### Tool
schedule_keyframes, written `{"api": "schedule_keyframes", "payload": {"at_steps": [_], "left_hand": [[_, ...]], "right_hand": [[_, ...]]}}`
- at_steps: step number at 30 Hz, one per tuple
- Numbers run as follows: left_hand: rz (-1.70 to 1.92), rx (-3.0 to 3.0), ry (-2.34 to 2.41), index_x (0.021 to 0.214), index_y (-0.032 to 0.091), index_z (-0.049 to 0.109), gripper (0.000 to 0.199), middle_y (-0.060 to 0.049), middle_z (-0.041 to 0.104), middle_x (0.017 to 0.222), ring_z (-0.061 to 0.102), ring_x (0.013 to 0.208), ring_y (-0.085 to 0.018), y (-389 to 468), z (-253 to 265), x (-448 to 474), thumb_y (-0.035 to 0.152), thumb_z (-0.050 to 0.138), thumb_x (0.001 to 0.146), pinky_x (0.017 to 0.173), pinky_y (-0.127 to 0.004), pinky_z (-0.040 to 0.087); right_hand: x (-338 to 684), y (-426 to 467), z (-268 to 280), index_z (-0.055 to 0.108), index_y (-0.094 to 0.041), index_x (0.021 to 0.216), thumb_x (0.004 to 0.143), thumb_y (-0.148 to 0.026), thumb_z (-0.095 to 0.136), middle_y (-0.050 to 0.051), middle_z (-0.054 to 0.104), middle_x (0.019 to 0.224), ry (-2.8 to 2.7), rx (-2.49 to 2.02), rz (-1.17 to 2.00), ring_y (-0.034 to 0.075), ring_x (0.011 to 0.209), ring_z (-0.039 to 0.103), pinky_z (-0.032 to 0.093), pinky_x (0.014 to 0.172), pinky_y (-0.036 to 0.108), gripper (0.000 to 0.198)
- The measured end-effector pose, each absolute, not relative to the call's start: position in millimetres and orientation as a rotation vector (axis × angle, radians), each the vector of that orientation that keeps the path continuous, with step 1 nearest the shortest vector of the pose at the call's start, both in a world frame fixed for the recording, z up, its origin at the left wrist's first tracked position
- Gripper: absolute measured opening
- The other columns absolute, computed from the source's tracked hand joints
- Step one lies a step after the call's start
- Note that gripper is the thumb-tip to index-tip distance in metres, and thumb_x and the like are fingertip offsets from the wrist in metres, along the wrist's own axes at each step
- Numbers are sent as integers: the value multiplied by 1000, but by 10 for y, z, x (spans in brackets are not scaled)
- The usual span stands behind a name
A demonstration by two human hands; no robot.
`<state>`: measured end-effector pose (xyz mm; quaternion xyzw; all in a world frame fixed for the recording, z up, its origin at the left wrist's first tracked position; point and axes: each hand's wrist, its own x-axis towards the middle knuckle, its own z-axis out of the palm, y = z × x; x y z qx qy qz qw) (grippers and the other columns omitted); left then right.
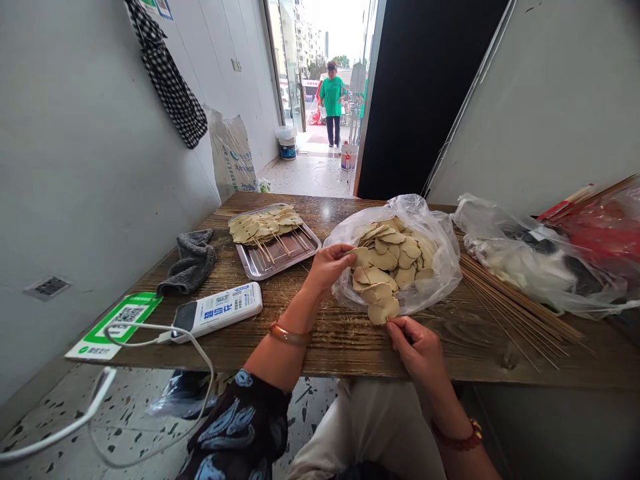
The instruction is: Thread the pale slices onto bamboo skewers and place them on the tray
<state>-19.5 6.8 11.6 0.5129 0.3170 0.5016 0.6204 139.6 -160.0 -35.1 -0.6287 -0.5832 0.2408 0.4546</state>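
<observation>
My left hand (330,263) pinches a thin pale slice (361,256), perhaps potato or tofu, at the left side of an open clear plastic bag (445,267). Inside the bag lies a heap of the same slices (395,243). Close to the table's front edge, my right hand (417,343) is closed on the lower end of a thin skewer. Several slices (383,311) are threaded on that skewer and overlap at the bag's near rim. Most of the stick is hidden behind them. A metal tray (260,267) at the left carries finished-looking skewers of slices (265,225).
Loose bamboo skewers (515,310) lie right of the bag, beside more plastic bags (540,260). At the left are a grey cloth (187,260), a white payment device (217,310) with a cable, and a QR card (115,323). A person in green (333,97) stands in the doorway.
</observation>
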Motion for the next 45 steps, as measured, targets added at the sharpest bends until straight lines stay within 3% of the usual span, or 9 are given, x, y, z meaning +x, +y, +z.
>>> {"api": "schedule_keyframes", "payload": {"at_steps": [33, 40, 45], "left_hand": [[1044, 1427, 741, 80, 11, 72, 29, -2, 63, 66, 50, 61, -10, -10, 121, -132, 35, 76, 64, 58, -22, 37], [1081, 1225, 708, 75, 11, 70, 28, 2, 56, 59, 42, 54, -6, -8, 112, -142, 33, 78, 60, 52, -20, 32], [1038, 1080, 665, 76, 11, 69, 35, 1, 59, 61, 47, 54, -6, 1, 85, -132, 33, 83, 53, 53, -21, 35]], "right_hand": [[1368, -1580, -325, 67, -19, 76, 91, -43, 47, 0, 60, 58, -1489, -1574, 483, 14, 54, 53, 39, 56, 23, 35], [1379, -1606, -376, 66, -19, 77, 91, -42, 48, -2, 54, 56, -1472, -1551, 474, 13, 54, 51, 39, 56, 23, 33], [1377, -1622, -371, 67, -19, 77, 91, -41, 50, -3, 52, 55, -1457, -1546, 477, 12, 52, 49, 38, 54, 23, 30]]}}
